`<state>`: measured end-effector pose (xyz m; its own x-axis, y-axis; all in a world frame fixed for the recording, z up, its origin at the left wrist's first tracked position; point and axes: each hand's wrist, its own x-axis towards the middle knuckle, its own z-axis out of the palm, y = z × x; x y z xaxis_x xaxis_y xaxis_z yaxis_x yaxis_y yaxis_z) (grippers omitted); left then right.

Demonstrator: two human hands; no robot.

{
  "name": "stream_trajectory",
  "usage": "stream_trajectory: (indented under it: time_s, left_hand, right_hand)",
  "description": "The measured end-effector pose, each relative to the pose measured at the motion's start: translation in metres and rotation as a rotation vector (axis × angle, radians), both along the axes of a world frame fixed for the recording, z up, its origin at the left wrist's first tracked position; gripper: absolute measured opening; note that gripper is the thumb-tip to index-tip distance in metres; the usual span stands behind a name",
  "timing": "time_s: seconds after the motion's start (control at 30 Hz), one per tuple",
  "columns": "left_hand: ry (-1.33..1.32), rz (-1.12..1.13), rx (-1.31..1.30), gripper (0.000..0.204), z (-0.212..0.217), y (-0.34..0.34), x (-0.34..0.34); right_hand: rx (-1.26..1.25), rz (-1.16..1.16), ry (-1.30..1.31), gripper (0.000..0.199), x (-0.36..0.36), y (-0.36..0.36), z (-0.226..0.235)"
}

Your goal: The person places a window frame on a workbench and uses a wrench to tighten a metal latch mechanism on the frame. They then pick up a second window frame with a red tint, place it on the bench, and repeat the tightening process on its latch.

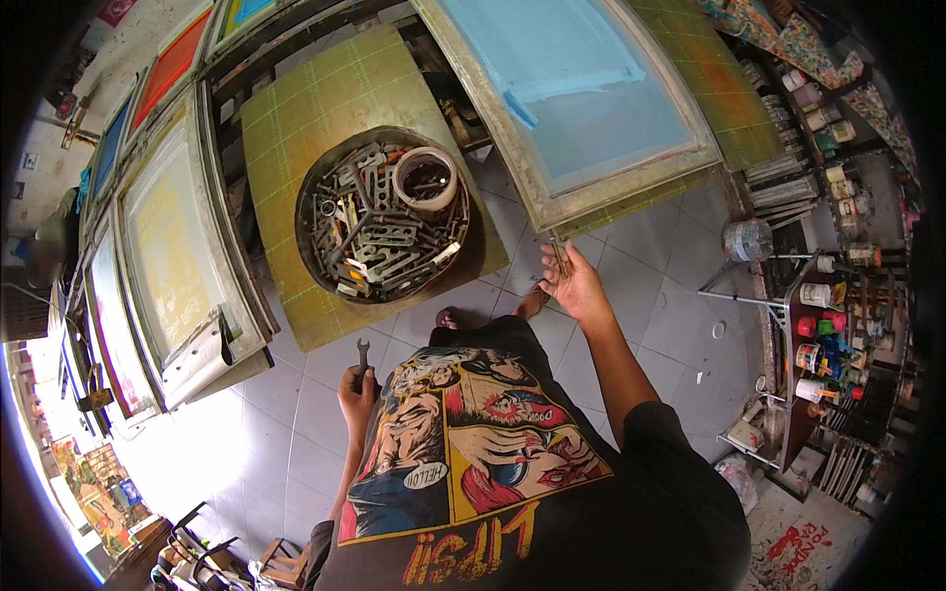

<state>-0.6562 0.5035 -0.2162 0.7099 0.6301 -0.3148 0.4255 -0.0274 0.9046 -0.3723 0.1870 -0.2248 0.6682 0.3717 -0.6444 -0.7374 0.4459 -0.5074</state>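
Note:
My left hand (357, 392) hangs low by my hip and grips a small metal wrench (363, 352) that points up. My right hand (573, 283) reaches forward with fingers around a slim metal piece (559, 254) just under the lower corner of a large framed printing screen with a pale blue mesh (576, 89). In front of me a round metal tray (313, 202) holds several flat metal clamps and brackets and a roll of tape (425, 178). The tray rests on a green gridded table (315, 108).
Several framed screens (172, 246) lean at the left. A shelf with paint jars and cans (823, 340) stands at the right, with a clear plastic jar (746, 239) near it. The floor is grey tile (641, 295). My bare feet (448, 317) show below the table edge.

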Motion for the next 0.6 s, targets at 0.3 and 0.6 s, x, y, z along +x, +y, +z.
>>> stream_trajectory:
  time_s: [0.3, 0.6]
  left_hand:
    - [0.016, -0.006, 0.007, 0.012, -0.003, 0.000, -0.003]
    - [-0.027, -0.002, 0.005, 0.012, -0.006, -0.004, -0.007]
  right_hand:
    - [-0.038, -0.042, -0.065, 0.019, 0.002, -0.006, -0.026]
    - [-0.086, -0.049, -0.093, 0.021, 0.001, -0.003, -0.022]
